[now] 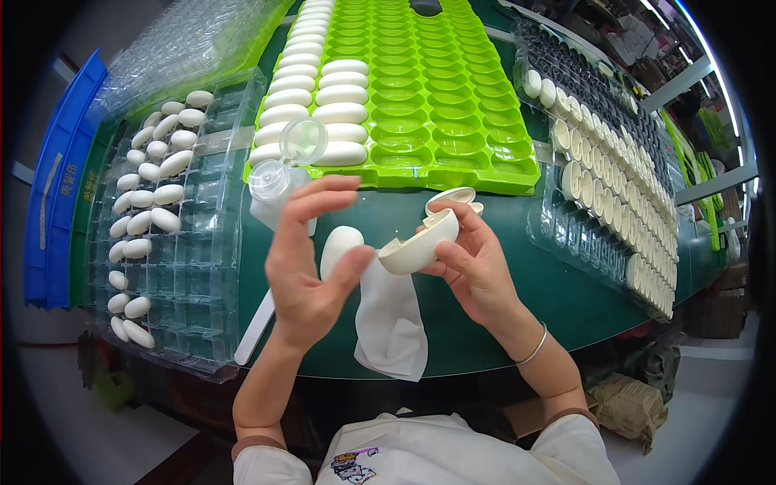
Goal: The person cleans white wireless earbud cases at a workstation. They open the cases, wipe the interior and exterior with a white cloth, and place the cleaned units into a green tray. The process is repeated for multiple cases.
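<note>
My right hand (477, 275) holds a cream oval shell (419, 246) between thumb and fingers, its hollow side turned up. My left hand (311, 259) is spread to its left, with the thumb tip close to the shell's end; whether they touch I cannot tell. Past that thumb is a smooth white oval piece (339, 242), partly covered by the hand. Behind my right fingers lie more cream shell parts (454, 196), partly hidden. A thin white cloth (392, 331) lies on the green table below the held shell.
A clear pump bottle (273, 190) with its round lid up stands behind my left hand. A bright green tray (404, 176) holds white ovals on its left side. Clear trays with white pieces (166, 218) and cream shells (602, 194) flank it. A white strip (255, 327) lies front left.
</note>
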### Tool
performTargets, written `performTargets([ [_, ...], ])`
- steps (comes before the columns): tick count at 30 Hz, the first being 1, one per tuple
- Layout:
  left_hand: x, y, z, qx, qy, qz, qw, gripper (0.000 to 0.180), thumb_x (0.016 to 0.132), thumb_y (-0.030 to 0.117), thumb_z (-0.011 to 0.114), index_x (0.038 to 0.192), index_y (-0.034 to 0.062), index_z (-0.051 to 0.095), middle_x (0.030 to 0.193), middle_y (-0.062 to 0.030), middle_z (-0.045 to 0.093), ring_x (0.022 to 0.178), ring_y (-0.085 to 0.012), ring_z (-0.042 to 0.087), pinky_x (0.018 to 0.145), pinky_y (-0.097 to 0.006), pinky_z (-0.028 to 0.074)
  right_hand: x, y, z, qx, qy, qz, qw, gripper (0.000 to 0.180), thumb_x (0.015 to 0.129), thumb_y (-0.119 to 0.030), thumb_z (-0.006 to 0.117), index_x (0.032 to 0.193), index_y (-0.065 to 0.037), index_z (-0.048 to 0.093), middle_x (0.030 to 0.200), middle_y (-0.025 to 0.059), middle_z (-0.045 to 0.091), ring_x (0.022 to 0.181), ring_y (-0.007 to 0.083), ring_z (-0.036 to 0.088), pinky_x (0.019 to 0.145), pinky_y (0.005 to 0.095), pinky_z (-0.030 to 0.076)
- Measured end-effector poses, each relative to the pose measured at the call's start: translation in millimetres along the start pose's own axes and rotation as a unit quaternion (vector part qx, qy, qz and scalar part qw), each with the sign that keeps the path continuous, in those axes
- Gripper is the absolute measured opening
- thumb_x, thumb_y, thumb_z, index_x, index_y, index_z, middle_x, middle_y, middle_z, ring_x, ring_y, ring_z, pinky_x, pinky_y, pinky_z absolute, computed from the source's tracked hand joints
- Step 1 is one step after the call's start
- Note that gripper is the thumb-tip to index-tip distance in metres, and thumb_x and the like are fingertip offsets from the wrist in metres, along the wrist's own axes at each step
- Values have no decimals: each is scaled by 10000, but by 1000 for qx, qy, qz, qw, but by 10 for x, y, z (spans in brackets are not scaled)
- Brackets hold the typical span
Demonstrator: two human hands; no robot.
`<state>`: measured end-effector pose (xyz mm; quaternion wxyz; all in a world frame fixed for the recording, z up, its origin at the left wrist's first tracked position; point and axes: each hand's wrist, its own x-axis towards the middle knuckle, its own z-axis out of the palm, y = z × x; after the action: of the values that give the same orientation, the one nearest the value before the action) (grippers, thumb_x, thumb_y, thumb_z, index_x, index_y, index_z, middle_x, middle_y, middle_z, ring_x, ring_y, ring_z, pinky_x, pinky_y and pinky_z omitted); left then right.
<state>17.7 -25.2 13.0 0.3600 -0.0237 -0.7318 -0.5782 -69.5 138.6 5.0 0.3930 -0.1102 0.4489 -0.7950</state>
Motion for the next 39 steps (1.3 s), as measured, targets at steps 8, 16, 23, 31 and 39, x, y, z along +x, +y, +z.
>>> performTargets([
  [8,-310,214,-1312,433,179,-134,873,228,800,49,537,1026,20,529,1060,-89,538,996,-180,501,855,-327,376,-21,83,-107,39,-40,-22,998,362,709,-58,673,966,-67,419,959,39,465,901,136,502,788,279,450],
  [16,-819,168,-2513,623,150,-217,736,214,766,37,543,979,30,559,1008,-114,556,958,-276,517,834,-355,388,-38,166,-93,4,-13,-51,999,489,751,-255,654,1112,-69,381,1003,73,479,1083,317,478,922,470,404],
  [23,-629,104,-2638,682,7,-132,720,326,748,-11,529,1064,71,524,1061,-83,542,1026,-258,478,863,-361,353,-17,105,14,71,-7,-5,997,559,814,-231,526,1281,-22,302,932,20,444,967,240,535,831,379,470],
  [31,-129,43,-2669,686,-202,-97,693,329,671,-49,570,973,58,494,1003,-90,515,965,-274,487,831,-366,359,17,132,-109,163,-53,58,983,590,801,-425,529,1230,-76,326,1031,84,523,998,260,535,828,384,490],
  [39,28,372,-1954,251,208,-102,940,382,807,38,475,1172,-3,373,1056,-113,459,934,-210,502,827,-315,413,-17,106,-111,156,-74,36,984,611,738,-268,665,1224,-111,329,1000,81,529,1056,315,500,880,413,458],
])
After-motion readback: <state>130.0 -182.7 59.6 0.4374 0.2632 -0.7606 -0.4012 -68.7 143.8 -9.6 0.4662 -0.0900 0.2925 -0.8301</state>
